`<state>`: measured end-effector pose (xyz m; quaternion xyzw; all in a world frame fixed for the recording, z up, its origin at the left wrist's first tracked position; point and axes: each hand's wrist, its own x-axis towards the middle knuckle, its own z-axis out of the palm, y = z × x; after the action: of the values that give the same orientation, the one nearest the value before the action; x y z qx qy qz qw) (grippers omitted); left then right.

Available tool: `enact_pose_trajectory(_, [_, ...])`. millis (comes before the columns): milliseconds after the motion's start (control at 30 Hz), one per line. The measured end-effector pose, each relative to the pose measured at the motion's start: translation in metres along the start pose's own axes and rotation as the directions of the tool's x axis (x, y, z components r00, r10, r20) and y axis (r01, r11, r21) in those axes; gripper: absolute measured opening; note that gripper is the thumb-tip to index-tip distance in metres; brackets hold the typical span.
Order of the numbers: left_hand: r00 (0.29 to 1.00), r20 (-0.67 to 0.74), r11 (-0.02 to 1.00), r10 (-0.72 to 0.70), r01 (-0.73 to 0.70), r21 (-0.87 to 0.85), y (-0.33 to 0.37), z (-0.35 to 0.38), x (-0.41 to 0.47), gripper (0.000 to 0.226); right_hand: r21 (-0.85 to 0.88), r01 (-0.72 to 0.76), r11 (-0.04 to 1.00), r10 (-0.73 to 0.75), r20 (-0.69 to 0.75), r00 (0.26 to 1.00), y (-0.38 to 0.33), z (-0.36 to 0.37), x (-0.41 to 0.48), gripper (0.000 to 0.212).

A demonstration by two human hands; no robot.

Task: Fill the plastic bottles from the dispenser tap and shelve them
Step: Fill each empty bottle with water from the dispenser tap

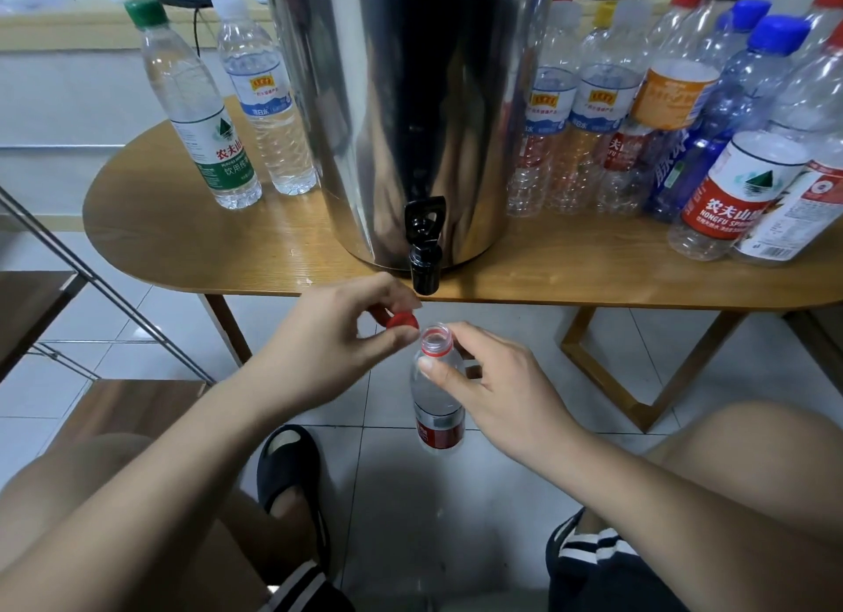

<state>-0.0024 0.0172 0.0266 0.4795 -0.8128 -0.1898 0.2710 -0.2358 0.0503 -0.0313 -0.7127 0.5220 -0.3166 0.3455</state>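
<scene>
An uncapped red-labelled bottle [439, 397], seemingly filled though its level is unclear, hangs upright just below the black tap [425, 265] of the steel dispenser [410, 109] on the desk [182, 246], right hand [497, 392] gripping its neck, left hand [337, 347] pinching the red cap [402, 322] beside it.

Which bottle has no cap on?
The bottle in the right hand, just below the tap; the left hand pinches its red cap. The other bottles show caps.

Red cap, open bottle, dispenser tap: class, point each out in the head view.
red cap [402, 321]: head view, on its red side wall.
open bottle [437, 404]: head view, on the clear body above the label.
dispenser tap [424, 267]: head view, on the black spout.
</scene>
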Motion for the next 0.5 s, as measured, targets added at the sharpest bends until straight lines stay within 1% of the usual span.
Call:
enact_pose_trajectory(100, [1.0, -0.008, 0.999, 0.002, -0.003, -0.05, 0.0039, 0.0044, -0.0003, 0.015, 0.001, -0.016, 1.0, 0.016, 0.012, 1.0, -0.0003, 0.0001, 0.0012, 0.028])
enact_pose_trajectory(333, [0.998, -0.053, 0.995, -0.042, 0.037, -0.093, 0.0053, 0.0052, -0.0012, 0.016, -0.006, -0.017, 1.0, 0.017, 0.01, 1.0, 0.0003, 0.0014, 0.0033, 0.029])
enact_pose_trajectory(500, [0.992, -0.077, 0.985, -0.098, 0.086, -0.15, 0.0065, 0.0082, -0.0019, 0.016, -0.013, -0.017, 1.0, 0.017, -0.001, 1.0, -0.0004, 0.0016, 0.003, 0.03])
